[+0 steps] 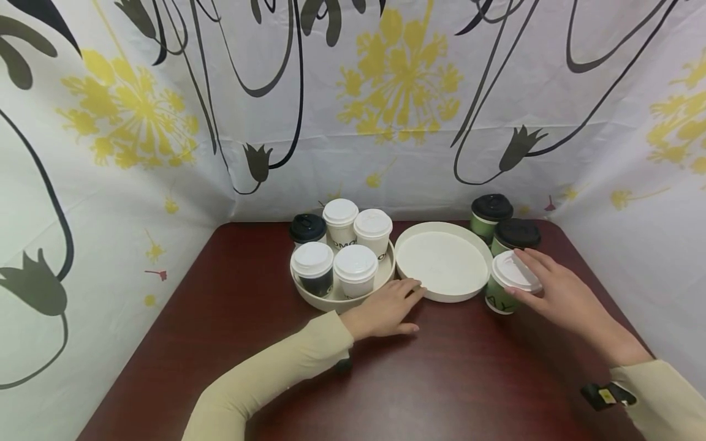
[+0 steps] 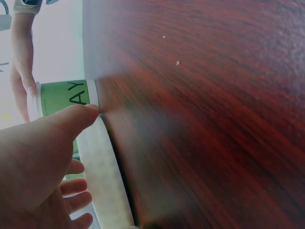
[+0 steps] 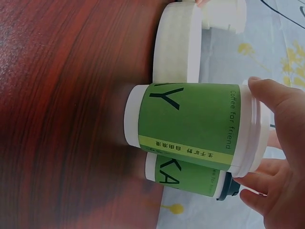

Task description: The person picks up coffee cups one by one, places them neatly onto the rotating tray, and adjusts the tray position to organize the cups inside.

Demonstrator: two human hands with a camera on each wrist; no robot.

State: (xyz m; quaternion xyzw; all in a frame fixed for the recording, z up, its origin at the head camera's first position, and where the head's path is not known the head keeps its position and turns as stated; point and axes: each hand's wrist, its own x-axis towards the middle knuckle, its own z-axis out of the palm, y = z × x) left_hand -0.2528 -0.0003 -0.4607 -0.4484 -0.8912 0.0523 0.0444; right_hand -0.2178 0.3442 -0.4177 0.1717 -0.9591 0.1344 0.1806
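My right hand [image 1: 562, 294] grips a green paper coffee cup [image 3: 190, 126] by its white lid [image 1: 515, 271], thumb on one side and fingers on the other. The cup stands upright at the right edge of a round cream tray [image 1: 444, 294] that has nothing in it. My left hand [image 1: 383, 309] is at that tray's near left rim, its fingers extended over the edge and thumb apart. Another round tray [image 1: 325, 303] adjoins on the left, holding several lidded cups, among them a dark cup with a white lid [image 1: 312, 260].
Behind the gripped cup stand two green cups with black lids, one nearer [image 1: 517, 234] and one farther back [image 1: 491, 208]. A patterned cloth [image 1: 353, 177] hangs along the back and sides of the dark red wooden table [image 1: 441, 380].
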